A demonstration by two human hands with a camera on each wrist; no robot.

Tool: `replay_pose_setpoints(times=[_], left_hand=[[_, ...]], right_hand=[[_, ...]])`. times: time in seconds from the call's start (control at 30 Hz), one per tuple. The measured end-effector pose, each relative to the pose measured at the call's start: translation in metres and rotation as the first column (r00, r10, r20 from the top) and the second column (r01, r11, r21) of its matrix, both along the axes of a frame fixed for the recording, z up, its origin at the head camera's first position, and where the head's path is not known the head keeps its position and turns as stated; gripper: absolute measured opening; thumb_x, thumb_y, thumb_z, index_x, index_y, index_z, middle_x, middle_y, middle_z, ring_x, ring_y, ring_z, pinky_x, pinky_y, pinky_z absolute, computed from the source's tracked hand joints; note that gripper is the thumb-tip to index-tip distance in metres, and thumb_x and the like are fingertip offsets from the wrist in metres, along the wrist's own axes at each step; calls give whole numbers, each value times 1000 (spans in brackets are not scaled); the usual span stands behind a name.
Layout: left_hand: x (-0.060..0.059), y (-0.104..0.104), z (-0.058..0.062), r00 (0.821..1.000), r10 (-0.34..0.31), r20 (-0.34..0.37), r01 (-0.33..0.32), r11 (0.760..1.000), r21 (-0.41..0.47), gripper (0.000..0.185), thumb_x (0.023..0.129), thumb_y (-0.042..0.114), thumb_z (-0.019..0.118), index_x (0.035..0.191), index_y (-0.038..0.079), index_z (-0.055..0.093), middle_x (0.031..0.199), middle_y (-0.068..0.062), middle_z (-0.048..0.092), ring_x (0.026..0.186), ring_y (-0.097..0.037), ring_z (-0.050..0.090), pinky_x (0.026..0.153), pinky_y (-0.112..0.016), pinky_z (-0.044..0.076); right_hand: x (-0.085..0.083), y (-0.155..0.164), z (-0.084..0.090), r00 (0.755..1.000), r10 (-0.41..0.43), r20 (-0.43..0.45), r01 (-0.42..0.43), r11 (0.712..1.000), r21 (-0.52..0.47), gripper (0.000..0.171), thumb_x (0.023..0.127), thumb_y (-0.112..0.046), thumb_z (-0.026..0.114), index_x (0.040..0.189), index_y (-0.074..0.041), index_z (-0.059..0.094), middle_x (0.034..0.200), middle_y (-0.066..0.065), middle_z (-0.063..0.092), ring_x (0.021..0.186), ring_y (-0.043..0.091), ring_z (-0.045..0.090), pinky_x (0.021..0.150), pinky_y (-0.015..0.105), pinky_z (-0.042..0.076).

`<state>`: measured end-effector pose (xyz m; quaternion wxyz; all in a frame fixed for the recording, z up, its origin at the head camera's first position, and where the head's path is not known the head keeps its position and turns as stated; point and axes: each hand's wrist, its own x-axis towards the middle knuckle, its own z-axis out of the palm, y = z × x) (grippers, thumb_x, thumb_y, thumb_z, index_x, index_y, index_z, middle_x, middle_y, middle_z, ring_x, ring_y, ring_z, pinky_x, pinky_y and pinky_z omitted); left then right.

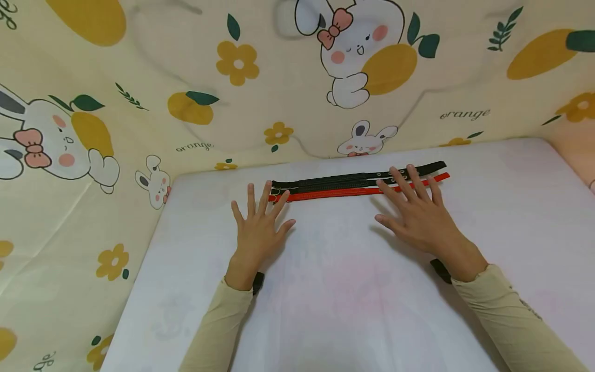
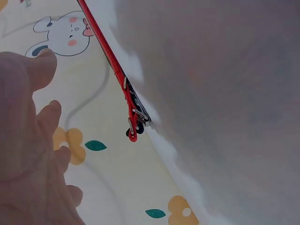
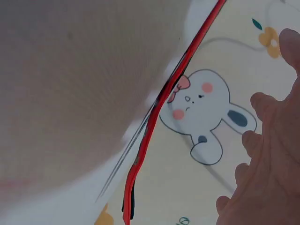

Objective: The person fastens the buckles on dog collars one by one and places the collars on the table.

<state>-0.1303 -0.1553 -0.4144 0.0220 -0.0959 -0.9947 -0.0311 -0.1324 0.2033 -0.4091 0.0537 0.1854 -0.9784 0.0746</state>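
A red collar-like strap (image 1: pixel 334 194) lies lengthwise along the back of the white table, with black straps (image 1: pixel 325 182) of the same kind right behind it. Metal rings and buckle parts (image 2: pixel 136 115) show at their left end in the left wrist view; eyelets dot the right part. My left hand (image 1: pixel 259 235) is spread with straight fingers, its fingertips overlapping the buckle end in the head view. Fingers apart, my right hand (image 1: pixel 425 222) hovers over the eyelet end, casting a shadow on the table. Neither hand grips anything.
The white table (image 1: pixel 344 289) has its back edge just beyond the straps. Behind it and to the left hangs a cream cloth (image 1: pixel 297 103) printed with rabbits, oranges and flowers. A dark band (image 1: pixel 440 270) sits at the right wrist.
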Motion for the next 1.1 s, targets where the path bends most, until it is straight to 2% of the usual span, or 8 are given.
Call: replay_pose_setpoints(times=[0.2, 0.33, 0.57, 0.7, 0.83, 0.9, 1.0, 1.1], left_hand=[[-6, -1, 4, 999, 13, -36, -12, 1000, 7, 70, 99, 62, 43, 158, 43, 11, 169, 4, -12, 154, -36, -18, 113, -78, 1], [-13, -5, 7, 999, 25, -23, -24, 998, 50, 71, 99, 60, 46, 158, 43, 10, 169, 2, -11, 154, -37, -17, 114, -77, 3], [-28, -17, 11, 996, 41, 77, -54, 984, 171, 79, 98, 48, 58, 159, 41, 9, 170, -4, 0, 155, -41, -8, 115, -75, 5], [-30, -24, 10, 990, 64, 129, -92, 970, 225, 80, 97, 42, 61, 160, 38, 11, 166, -11, 21, 153, -44, 12, 116, -74, 15], [-33, -26, 3, 985, 69, 157, -117, 939, 325, 82, 97, 37, 64, 160, 35, 13, 153, -14, 47, 141, -41, 43, 113, -65, 33], [-35, -26, -1, 983, 66, 170, -130, 907, 400, 82, 96, 34, 65, 160, 33, 14, 145, -15, 56, 134, -40, 51, 111, -62, 39], [-38, -27, -5, 979, 76, 190, -163, 851, 499, 78, 97, 30, 65, 160, 27, 19, 138, -14, 62, 133, -42, 52, 112, -58, 39], [-41, -30, -7, 973, 100, 210, -204, 803, 560, 72, 97, 27, 65, 158, 21, 26, 136, -12, 64, 136, -41, 49, 115, -60, 33]], right_hand=[[-7, 1, 5, 1000, -22, 5, 22, 1000, 2, 77, 96, -65, 46, 160, -32, 18, 170, -3, -6, 155, 24, -21, 119, 66, -10], [-16, 5, 14, 998, -44, 34, 46, 998, -44, 76, 97, -65, 44, 160, -34, 16, 170, -3, -7, 154, 25, -22, 118, 67, -12], [-29, 33, 30, 986, -120, 113, 134, 982, -129, 75, 100, -60, 43, 161, -30, 11, 170, 7, -5, 154, 33, -19, 114, 71, -7], [-32, 51, 25, 979, -139, 147, 161, 975, -150, 76, 100, -59, 43, 161, -28, 10, 169, 11, -4, 154, 36, -17, 113, 72, -5], [-33, 74, 15, 969, -177, 175, 204, 967, -153, 81, 99, -54, 49, 161, -24, 7, 167, 18, -6, 152, 43, -20, 109, 75, -7], [-33, 84, 12, 960, -203, 192, 235, 959, -160, 83, 98, -52, 51, 161, -22, 5, 166, 23, -4, 150, 47, -20, 107, 76, -7], [-37, 96, 10, 943, -234, 237, 278, 945, -172, 88, 98, -52, 53, 161, -17, 4, 163, 29, 6, 149, 51, -14, 105, 76, -5], [-43, 100, 10, 923, -247, 294, 308, 934, -183, 90, 97, -51, 56, 160, -10, 6, 156, 34, 23, 148, 53, 4, 103, 75, -1]])
